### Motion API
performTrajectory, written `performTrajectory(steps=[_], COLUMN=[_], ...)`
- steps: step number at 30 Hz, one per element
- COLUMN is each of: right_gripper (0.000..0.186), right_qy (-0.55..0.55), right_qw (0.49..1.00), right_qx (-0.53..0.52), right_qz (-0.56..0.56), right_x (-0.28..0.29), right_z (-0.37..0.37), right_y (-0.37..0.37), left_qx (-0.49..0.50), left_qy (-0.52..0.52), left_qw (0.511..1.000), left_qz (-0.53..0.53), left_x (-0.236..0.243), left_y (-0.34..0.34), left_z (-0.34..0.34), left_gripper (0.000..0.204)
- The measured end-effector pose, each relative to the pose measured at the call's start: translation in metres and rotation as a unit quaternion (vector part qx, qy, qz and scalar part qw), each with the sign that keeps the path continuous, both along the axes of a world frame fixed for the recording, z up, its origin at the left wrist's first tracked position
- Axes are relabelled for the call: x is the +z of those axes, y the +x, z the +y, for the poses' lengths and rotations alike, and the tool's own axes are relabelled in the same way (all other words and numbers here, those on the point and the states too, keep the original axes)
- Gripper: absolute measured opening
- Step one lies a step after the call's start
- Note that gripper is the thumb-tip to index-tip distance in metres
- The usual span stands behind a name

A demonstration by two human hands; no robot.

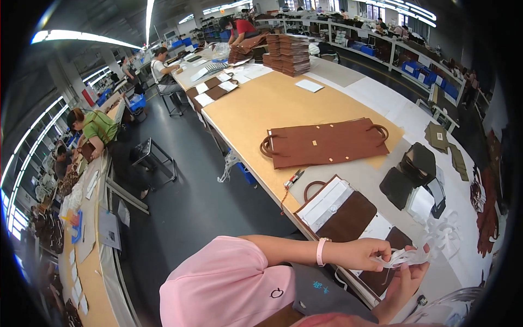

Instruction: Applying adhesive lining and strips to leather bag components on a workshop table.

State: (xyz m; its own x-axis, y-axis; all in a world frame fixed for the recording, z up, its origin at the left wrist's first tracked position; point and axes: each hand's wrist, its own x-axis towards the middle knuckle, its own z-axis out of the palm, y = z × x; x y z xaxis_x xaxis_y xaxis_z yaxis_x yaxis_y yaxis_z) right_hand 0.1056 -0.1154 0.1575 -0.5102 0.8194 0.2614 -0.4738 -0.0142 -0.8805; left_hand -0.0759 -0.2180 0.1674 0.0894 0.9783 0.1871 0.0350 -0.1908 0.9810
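Note:
My left hand (366, 254), with a pink watch band at its wrist, comes across from the left and pinches a thin white strip (402, 257). Beneath and beyond it, my right hand (407, 279) is closed on the same strip, its fingers curled upward. A loose heap of similar white strips (444, 235) lies just right of the hands. Left of them is a brown bag piece (348, 218) with a handle and white paper on it. Dark brown flat pieces (377, 281) lie partly under my hands. A flat brown bag body (338, 151) with two loop handles rests farther off.
A small hand tool (294, 179) with a cord lies at the table's left edge. Black pouches (418, 165) and olive pieces (438, 136) lie to the right. A tall stack of brown pieces (287, 54) stands far back. A stool (152, 158) and co-workers are left, across the aisle.

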Motion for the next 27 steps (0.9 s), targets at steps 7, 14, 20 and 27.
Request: performTrajectory(steps=[7,14,20,27], right_gripper=[0.041,0.038,0.034,0.027], right_qy=[-0.046,-0.109,-0.031,-0.018], right_qw=[0.989,0.992,0.993,0.994], right_qx=[-0.137,-0.071,-0.113,-0.088], right_qz=[-0.023,0.002,-0.025,-0.054], right_x=[-0.022,-0.007,-0.014,-0.013], right_z=[0.001,-0.011,-0.028,-0.041], right_y=[0.001,-0.003,-0.017,-0.018], left_qx=[0.065,0.128,0.074,0.113], left_qy=[0.095,0.100,-0.103,-0.022], left_qw=[0.980,0.979,0.988,0.993], left_qz=[0.161,0.124,-0.091,-0.015], left_x=[-0.012,-0.004,-0.007,-0.024], left_y=[0.011,0.009,0.003,0.004], left_z=[-0.007,-0.005,-0.003,-0.005], left_gripper=[0.024,0.031,0.037,0.029])
